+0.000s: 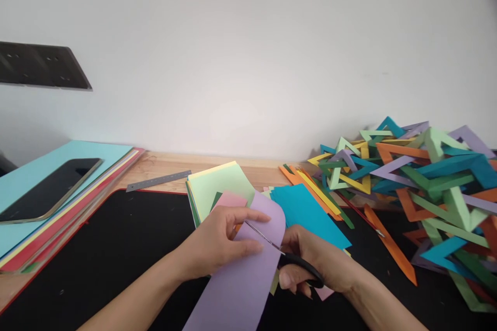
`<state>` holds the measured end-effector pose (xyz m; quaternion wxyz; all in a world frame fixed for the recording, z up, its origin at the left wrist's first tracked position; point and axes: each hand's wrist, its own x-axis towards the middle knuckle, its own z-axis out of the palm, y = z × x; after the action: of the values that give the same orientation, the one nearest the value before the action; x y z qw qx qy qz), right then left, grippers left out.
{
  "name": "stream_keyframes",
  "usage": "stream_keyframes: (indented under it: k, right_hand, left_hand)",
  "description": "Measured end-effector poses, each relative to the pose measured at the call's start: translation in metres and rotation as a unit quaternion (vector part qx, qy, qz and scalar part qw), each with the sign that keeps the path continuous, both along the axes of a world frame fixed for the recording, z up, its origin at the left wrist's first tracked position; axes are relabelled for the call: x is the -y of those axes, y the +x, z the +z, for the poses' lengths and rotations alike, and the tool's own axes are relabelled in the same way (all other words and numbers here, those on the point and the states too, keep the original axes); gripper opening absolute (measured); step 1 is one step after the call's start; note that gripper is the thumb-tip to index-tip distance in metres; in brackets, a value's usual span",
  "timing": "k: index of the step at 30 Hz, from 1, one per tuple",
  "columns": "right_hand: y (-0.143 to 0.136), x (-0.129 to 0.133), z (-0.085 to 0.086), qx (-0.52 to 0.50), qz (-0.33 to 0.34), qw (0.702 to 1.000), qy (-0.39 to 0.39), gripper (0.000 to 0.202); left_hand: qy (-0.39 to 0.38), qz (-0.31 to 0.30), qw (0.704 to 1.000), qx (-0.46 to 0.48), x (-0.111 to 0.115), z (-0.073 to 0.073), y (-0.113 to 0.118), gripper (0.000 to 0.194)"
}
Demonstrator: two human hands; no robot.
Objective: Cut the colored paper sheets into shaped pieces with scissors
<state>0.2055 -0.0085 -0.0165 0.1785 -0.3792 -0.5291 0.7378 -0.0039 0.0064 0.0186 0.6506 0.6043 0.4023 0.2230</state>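
Observation:
A sheet of purple paper (236,295) lies across the middle, its upper end curling. My left hand (229,238) pinches the sheet's left edge between thumb and fingers. My right hand (306,258) is closed round the black handles of a pair of scissors (297,264). The metal blades reach across the purple paper toward the left fingers; whether they are apart is hard to see. Behind the paper sits a stack of light green sheets (221,181) with a pink piece (232,200) in front. Blue paper (306,212) lies just beyond my right hand.
A heap of folded paper frames (430,181) fills the right side, with an orange strip (392,248) in front. A metal ruler (159,181) lies at the back. On the left, a phone (54,186) rests on stacked coloured paper (112,150). A black mat (128,238) covers the table.

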Motion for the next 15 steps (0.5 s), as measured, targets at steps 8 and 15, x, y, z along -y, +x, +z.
stream_keyframes:
  k: [8, 15]
  right_hand:
    - [-0.003, 0.002, -0.003, -0.129, -0.080, 0.987, 0.043, 0.054]
    - [-0.017, 0.004, 0.001, -0.075, -0.158, 0.981, 0.089, 0.051]
  left_hand:
    - [0.095, 0.248, 0.963, 0.045, 0.000, 0.001, 0.003, 0.051]
    - [0.234, 0.248, 0.939, -0.050, 0.008, -0.014, 0.007, 0.056]
